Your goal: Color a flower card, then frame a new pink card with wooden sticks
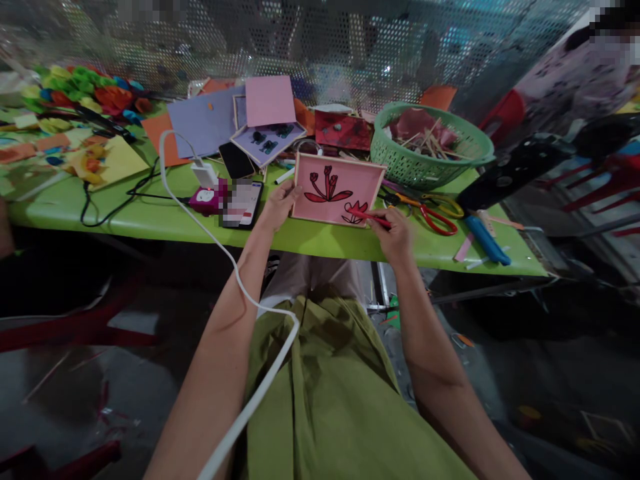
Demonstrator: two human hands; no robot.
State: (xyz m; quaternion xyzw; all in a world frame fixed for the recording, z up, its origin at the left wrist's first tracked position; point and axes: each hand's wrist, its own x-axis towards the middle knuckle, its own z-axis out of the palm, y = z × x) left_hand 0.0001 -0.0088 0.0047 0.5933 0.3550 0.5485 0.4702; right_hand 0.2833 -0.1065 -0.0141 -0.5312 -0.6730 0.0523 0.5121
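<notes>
widest, a long green table [310, 244], with purple paper [200, 127] toward the back. next down, a green basket [417, 165] with thin sticks [429, 139] inside, behind and to the right. then a pink framed panel [335, 209], over the near side of the table between both hands, face tipped toward the camera; cannot tell if resting on the tabletop.

likely light and fairly stiff, more rigid at the rim than across the flat face; probably easy to dent or smudge in the middle, and weakest at the corners. best held by the thin side edges, clear of inked areas, without squeezing hard.

smaller, a left hand [281, 205], gripping the left edge of the panel, and a right hand [399, 233], closed around a red pen [376, 218].

smaller again, red-handled scissors [427, 214], just beyond the right hand. smallest, a drawn flower [357, 208] near the lower right corner, partly red, right at the pen tip.
</notes>
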